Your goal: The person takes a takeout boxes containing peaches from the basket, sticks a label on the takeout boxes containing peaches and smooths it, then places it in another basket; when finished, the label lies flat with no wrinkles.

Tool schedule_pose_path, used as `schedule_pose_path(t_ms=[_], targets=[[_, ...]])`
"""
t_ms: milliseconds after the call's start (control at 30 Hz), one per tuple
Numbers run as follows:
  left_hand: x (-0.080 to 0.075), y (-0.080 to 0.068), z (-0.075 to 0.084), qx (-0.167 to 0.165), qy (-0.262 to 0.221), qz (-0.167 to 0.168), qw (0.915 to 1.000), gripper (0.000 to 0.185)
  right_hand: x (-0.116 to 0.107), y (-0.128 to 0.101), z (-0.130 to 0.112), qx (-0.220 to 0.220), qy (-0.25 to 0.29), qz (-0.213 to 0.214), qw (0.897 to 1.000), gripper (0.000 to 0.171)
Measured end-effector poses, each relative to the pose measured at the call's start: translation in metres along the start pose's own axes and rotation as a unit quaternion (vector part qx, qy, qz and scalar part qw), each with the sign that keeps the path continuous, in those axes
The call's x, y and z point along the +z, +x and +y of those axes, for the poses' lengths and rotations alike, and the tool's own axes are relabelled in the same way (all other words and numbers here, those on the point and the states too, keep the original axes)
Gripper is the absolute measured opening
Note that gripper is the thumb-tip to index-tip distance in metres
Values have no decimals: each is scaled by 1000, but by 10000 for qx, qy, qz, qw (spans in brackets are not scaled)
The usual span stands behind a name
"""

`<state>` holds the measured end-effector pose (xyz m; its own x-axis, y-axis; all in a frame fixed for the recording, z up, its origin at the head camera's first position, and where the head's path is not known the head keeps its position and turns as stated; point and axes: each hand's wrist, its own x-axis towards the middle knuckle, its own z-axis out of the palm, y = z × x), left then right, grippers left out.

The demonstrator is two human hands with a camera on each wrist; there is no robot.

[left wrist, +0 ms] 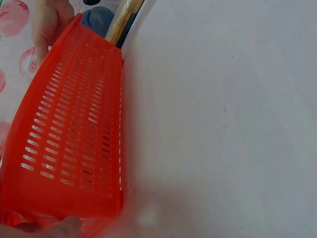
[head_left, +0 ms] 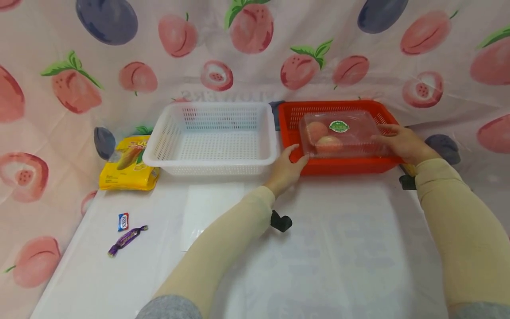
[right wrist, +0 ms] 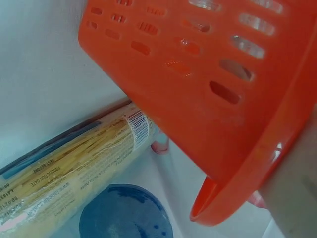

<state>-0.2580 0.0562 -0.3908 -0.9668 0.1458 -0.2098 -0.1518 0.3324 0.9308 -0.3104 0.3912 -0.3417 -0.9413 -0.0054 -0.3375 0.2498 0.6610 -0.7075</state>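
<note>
A clear plastic clamshell box (head_left: 356, 139) with a green round label lies in the red basket (head_left: 326, 167). Several peach-like fruits (head_left: 329, 142) show through the left part of its lid. My right hand (head_left: 408, 142) reaches over the basket's right rim, its extended fingers over the box's right end. At the front left corner of the basket is my left hand (head_left: 284, 170), fingers and thumb spread beside the rim and the box's left corner. In the left wrist view its fingertips (left wrist: 67, 227) sit against the basket's end. Whether they touch the box is unclear.
A white basket (head_left: 211, 170) stands left of the red one, with a yellow packet (head_left: 129, 175) beside it. A blue-and-red wrapped sweet (head_left: 123, 222) and a purple-wrapped candy (head_left: 127, 240) lie at left. A spaghetti-like pack (right wrist: 84, 168) lies right of the red basket.
</note>
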Motion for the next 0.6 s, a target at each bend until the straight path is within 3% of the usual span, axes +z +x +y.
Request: schedule_pose_path(t_ms=[167,367,600], targets=[[-1,-1,0,85,-9,-16,10000,62,2,3,-2,-5,-248,58,9997,103],[-4,-4,-3,115,35,-81,9999,63,6,2,-3,41,-140,142,9998,103],[-18,-20,-15,619,-5,-517,9967,63,9,-9,-5,-171,-277,220,9992,103]])
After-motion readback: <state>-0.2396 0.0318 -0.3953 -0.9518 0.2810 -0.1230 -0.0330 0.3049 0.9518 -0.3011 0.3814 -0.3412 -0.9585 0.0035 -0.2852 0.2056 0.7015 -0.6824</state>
